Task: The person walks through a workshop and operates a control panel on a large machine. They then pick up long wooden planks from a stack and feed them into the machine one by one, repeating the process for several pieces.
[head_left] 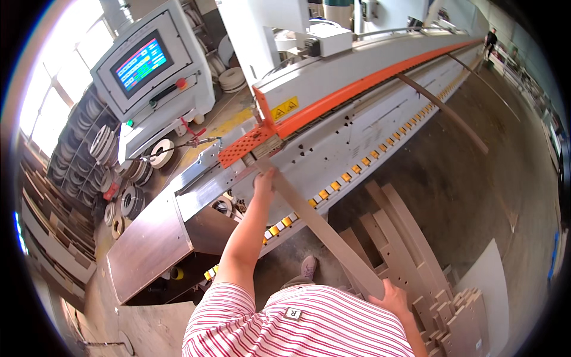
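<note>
Brown board (324, 229), one, left grip (264, 181), right grip (392, 297), both touching

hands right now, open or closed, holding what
Left hand: at the far end of the board, grip unclear.
Right hand: closed on its near end.

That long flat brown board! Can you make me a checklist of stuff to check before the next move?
1. Right hand holding the near end of the long flat brown board: ok.
2. Left hand at the board's far end: ok.
3. Left hand well away from the orange metal guard with round holes: not ok, it looks close.
4. Board lying across the row of small yellow blocks: ok, it crosses above them.
5. Board's far end pressed against the machine: cannot tell.
6. Colourful rectangular screen lit: ok.
</note>
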The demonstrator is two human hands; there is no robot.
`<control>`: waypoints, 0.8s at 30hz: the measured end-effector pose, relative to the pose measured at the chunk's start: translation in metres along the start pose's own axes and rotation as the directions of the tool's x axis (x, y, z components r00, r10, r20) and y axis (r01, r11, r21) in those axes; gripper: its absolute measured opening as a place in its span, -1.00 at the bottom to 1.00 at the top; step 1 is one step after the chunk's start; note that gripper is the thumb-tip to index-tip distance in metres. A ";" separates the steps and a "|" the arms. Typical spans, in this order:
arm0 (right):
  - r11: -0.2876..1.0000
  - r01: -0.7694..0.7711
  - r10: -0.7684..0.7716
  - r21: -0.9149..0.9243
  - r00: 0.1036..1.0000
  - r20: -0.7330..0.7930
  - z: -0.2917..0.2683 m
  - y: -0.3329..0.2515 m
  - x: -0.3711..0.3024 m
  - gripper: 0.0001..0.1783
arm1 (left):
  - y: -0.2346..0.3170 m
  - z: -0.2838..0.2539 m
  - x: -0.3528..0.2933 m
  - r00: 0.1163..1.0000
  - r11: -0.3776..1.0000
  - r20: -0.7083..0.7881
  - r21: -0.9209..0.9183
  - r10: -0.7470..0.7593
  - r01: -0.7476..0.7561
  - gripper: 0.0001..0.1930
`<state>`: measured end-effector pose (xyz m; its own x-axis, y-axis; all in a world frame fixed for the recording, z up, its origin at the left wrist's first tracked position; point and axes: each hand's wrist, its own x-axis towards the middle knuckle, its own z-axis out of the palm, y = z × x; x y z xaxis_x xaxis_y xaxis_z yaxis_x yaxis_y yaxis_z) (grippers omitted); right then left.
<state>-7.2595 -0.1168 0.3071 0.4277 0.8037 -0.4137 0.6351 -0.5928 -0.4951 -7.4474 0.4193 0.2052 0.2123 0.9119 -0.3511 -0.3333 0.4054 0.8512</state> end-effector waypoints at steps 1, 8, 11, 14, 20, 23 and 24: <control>0.999 0.036 -0.036 0.004 0.999 -0.025 0.002 -0.013 0.008 -0.30 | -0.002 0.003 0.003 0.998 0.998 0.048 0.052 -0.031 0.028 -0.80; 0.961 0.274 -0.276 -0.036 0.950 -0.144 0.015 -0.067 0.063 -0.13 | -0.001 0.050 -0.017 0.991 0.980 0.121 -0.179 -0.062 0.084 -0.69; 0.961 0.274 -0.277 -0.045 0.956 -0.099 0.008 -0.075 0.073 -0.12 | 0.004 0.052 -0.014 0.996 0.975 0.066 -0.211 -0.057 0.069 -0.68; 0.950 0.311 -0.311 -0.021 0.944 -0.108 0.006 -0.070 0.080 -0.12 | 0.003 0.059 -0.010 0.999 0.988 -0.003 -0.151 -0.042 0.041 -0.64; 0.956 0.293 -0.293 -0.011 0.953 -0.080 0.003 -0.069 0.085 -0.13 | 0.011 0.075 -0.014 0.988 0.998 -0.146 -0.027 -0.057 0.054 -0.57; 0.956 0.294 -0.294 -0.001 0.953 -0.074 0.001 -0.069 0.088 -0.14 | 0.013 0.081 -0.015 0.983 0.998 -0.176 0.026 -0.058 0.064 -0.56; 0.954 0.299 -0.298 0.000 0.951 -0.078 0.001 -0.069 0.089 -0.14 | 0.013 0.082 -0.014 0.984 0.998 -0.169 0.022 -0.053 0.058 -0.56</control>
<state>-7.2657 -0.0044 0.3035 0.2671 0.9454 -0.1865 0.7338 -0.3250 -0.5966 -7.3796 0.4068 0.2526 0.0712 0.8868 -0.4567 -0.3002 0.4557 0.8380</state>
